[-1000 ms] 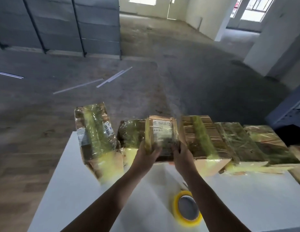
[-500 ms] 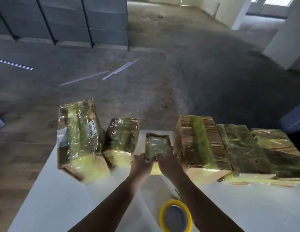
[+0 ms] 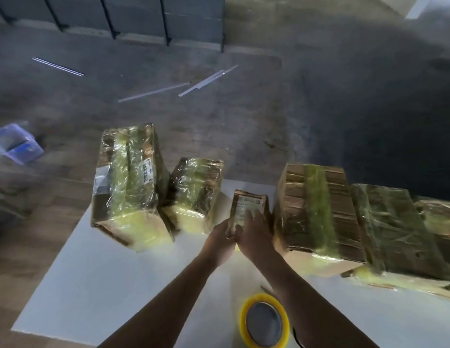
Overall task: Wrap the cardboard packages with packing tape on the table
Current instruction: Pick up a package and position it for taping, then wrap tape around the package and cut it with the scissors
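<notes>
A small cardboard package (image 3: 249, 204) with a white label stands on the white table (image 3: 98, 285), in the gap of a row of taped packages. My left hand (image 3: 220, 241) grips its near left edge. My right hand (image 3: 254, 233) lies over its top and right side, fingers laid on the label. A large taped package (image 3: 128, 184) and a smaller one (image 3: 196, 189) stand to its left. To its right sits a box with a tape band (image 3: 317, 209). A yellow tape roll (image 3: 265, 321) lies near me, between my forearms.
Two more wrapped packages (image 3: 395, 227) continue the row to the right, the last one cut off by the frame edge. The table's far edge runs just behind the packages. Beyond are a bare floor with thin white strips (image 3: 206, 81) and a blue bag (image 3: 15, 144) at left.
The small package came down from a raised position into the gap in the row. Both hands stayed on it, and my right hand shifted onto its top. The view tilted downward.
</notes>
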Available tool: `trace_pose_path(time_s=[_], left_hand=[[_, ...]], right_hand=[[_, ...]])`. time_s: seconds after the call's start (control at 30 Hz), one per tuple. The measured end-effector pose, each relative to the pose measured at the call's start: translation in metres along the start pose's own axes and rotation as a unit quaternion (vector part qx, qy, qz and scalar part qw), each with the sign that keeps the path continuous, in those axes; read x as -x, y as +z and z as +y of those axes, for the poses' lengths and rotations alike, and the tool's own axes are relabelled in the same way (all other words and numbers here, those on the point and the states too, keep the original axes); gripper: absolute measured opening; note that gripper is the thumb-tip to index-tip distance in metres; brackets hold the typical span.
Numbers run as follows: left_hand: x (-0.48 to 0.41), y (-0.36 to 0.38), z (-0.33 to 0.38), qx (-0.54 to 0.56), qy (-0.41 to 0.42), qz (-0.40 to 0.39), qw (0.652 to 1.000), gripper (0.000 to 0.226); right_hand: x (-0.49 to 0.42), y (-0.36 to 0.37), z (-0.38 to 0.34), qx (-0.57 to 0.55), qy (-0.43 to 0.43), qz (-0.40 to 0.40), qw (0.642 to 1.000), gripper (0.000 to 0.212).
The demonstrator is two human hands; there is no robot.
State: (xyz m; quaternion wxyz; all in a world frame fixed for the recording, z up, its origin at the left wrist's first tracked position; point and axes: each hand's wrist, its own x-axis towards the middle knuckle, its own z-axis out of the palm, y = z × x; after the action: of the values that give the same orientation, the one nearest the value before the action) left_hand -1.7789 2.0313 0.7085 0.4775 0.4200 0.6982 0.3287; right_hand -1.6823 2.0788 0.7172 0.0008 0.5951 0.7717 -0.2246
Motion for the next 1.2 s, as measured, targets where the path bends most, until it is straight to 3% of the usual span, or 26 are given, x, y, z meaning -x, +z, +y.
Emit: trace_pose_path(time_s=[0.13, 0.23, 0.37, 0.47, 0.6, 0.83, 1.0, 1.1, 1.2], left_hand=[[0.006, -0.027, -0.003, -0.106, -0.019, 0.063, 0.992, 0.037], [0.010, -0.054, -0.012, -0.115, -0.020, 0.069, 0.991, 0.030], [0.013, -0.093, -0.028, -0.120, -0.026, 0.088, 0.989, 0.032], [0.017, -0.112, -0.037, -0.159, 0.002, 0.036, 0.987, 0.033], [0.024, -0.126, -0.045, -0.239, 0.055, -0.024, 0.969, 0.034], [0.029, -0.155, -0.061, -0.336, 0.099, -0.071, 0.934, 0.033], [0.035, -0.179, -0.072, -0.373, 0.109, -0.087, 0.917, 0.034], [0.042, -0.186, -0.075, -0.376, 0.098, -0.067, 0.919, 0.030], [0.047, -0.180, -0.069, -0.288, 0.078, -0.007, 0.954, 0.025]], right_hand=[[-0.007, -0.007, -0.023, -0.102, -0.062, 0.036, 0.992, 0.041], [-0.010, -0.017, -0.048, -0.147, -0.055, 0.014, 0.988, 0.037], [-0.022, -0.011, -0.080, -0.203, -0.004, -0.053, 0.978, 0.050], [-0.030, 0.001, -0.094, -0.247, 0.058, -0.066, 0.965, 0.064], [-0.029, 0.005, -0.104, -0.343, 0.115, -0.055, 0.931, 0.047], [-0.025, 0.000, -0.100, -0.340, 0.157, -0.015, 0.927, 0.019], [-0.010, 0.000, -0.100, -0.317, 0.146, -0.010, 0.937, 0.019], [0.000, 0.000, -0.100, -0.300, 0.152, -0.006, 0.942, 0.019], [0.012, 0.000, -0.096, -0.295, 0.160, -0.006, 0.942, 0.018]])
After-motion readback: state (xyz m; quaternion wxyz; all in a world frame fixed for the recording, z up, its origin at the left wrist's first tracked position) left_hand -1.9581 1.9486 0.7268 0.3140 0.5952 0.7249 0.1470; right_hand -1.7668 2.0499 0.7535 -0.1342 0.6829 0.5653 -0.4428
